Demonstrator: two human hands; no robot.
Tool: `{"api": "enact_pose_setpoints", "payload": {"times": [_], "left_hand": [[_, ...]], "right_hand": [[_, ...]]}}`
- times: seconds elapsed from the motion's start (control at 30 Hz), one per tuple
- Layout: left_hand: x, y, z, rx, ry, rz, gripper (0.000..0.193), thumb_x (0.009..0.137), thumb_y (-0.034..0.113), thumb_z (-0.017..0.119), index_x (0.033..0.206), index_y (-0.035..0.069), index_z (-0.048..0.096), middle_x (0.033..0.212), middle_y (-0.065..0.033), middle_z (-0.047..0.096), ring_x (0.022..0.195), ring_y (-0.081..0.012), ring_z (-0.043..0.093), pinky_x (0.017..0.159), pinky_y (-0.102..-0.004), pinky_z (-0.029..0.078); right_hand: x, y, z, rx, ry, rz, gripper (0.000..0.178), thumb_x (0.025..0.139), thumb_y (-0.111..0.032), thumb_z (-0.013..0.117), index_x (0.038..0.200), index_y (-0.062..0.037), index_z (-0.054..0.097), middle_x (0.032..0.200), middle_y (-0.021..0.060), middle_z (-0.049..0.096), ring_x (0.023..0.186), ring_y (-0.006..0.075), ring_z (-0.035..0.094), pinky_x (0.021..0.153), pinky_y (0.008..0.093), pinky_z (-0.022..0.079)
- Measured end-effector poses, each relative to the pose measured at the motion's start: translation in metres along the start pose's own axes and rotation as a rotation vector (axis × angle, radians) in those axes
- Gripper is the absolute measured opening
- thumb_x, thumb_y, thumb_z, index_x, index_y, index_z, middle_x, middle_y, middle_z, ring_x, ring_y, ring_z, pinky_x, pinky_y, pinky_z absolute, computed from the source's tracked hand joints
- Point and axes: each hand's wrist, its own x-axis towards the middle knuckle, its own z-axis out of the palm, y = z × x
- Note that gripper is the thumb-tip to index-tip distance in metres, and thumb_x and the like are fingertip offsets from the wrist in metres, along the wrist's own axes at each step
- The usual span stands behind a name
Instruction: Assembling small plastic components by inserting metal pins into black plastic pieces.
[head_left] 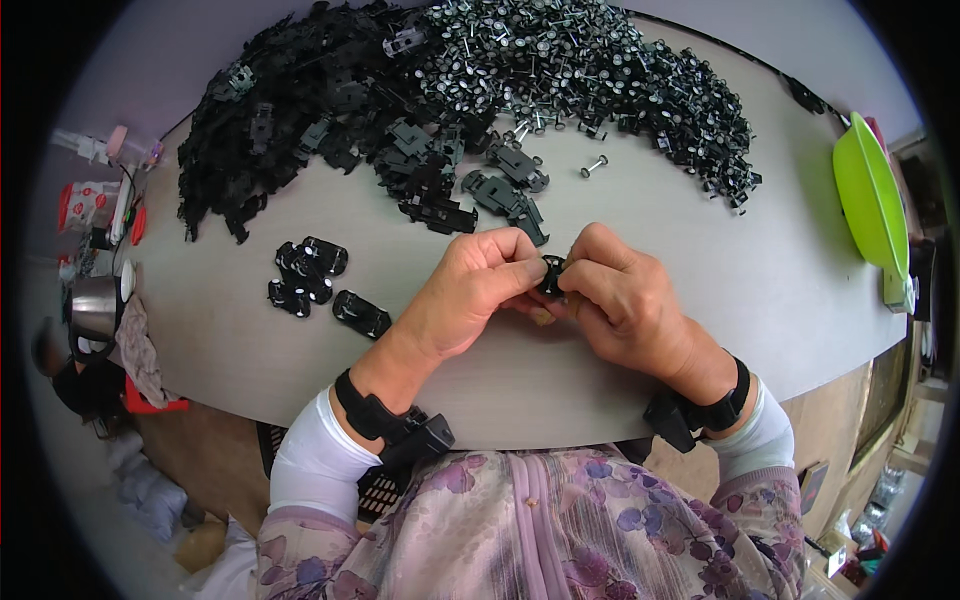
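Between both hands (545,285), a small black part (551,275) sits pinched.

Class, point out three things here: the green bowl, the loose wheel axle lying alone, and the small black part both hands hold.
green bowl (868,195), head view, inner wall
loose wheel axle (594,166), head view, shaft
small black part (551,274), head view, visible middle

The person wore a lilac floral top over white sleeves, with a black strap carrying a small black box on each wrist, behind the bare left hand (465,295) and right hand (625,300).
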Motion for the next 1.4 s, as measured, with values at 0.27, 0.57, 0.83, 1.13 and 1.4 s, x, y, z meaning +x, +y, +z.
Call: {"api": "enact_pose_setpoints", "payload": {"times": [0.27, 0.57, 0.83, 1.13, 1.4], "left_hand": [[-0.023, -0.002, -0.005, 0.320, 0.196, 0.071, 0.021, 0.078, -0.004, 0.068, 0.076, 0.006, 0.049, 0.072, -0.0017, 0.056, 0.059, -0.0074, 0.053, 0.053, -0.0216, 0.043], [-0.105, 0.040, -0.060, 0.904, 0.749, 0.153, 0.019, 0.074, -0.001, 0.070, 0.075, 0.004, 0.052, 0.068, -0.0002, 0.053, 0.054, -0.0042, 0.041, 0.048, -0.0221, 0.034], [-0.022, 0.039, -0.015, 1.439, 0.347, 0.725, 0.021, 0.076, 0.002, 0.071, 0.094, -0.001, 0.064, 0.085, -0.0094, 0.061, 0.058, -0.0201, 0.054, 0.058, -0.0303, 0.047], [0.006, 0.003, 0.020, 1.578, 0.101, 0.571, 0.018, 0.075, 0.012, 0.073, 0.090, 0.004, 0.067, 0.095, -0.0095, 0.058, 0.086, -0.0291, 0.058, 0.074, -0.0383, 0.049], [0.017, -0.003, 0.020, 1.464, 0.319, 0.550, 0.031, 0.066, 0.001, 0.077, 0.092, -0.001, 0.061, 0.087, -0.0103, 0.058, 0.082, -0.0298, 0.056, 0.071, -0.0398, 0.046]], "right_hand": [[0.001, 0.001, 0.008, 0.311, -0.137, 0.039, 0.036, 0.069, 0.008, 0.062, 0.103, -0.0023, 0.056, 0.089, 0.0118, 0.056, 0.070, 0.0297, 0.060, 0.061, 0.0373, 0.050], [0.015, 0.074, -0.012, -0.289, 0.175, 0.113, 0.029, 0.071, 0.003, 0.065, 0.099, -0.0011, 0.061, 0.112, 0.0157, 0.059, 0.097, 0.0332, 0.058, 0.083, 0.0377, 0.049], [0.015, 0.080, -0.015, -0.348, 0.059, 0.096, 0.009, 0.068, 0.006, 0.058, 0.072, -0.0010, 0.056, 0.079, 0.0104, 0.055, 0.078, 0.0314, 0.052, 0.070, 0.0399, 0.045], [0.004, 0.058, -0.019, -0.230, 0.022, 0.191, 0.020, 0.067, 0.008, 0.056, 0.086, 0.0022, 0.057, 0.089, 0.0146, 0.056, 0.083, 0.0363, 0.058, 0.073, 0.0429, 0.048], [0.000, 0.057, -0.031, -0.097, -0.113, 0.154, 0.028, 0.068, 0.009, 0.057, 0.096, 0.0039, 0.060, 0.098, 0.0149, 0.059, 0.085, 0.0372, 0.060, 0.074, 0.0428, 0.049]]}}
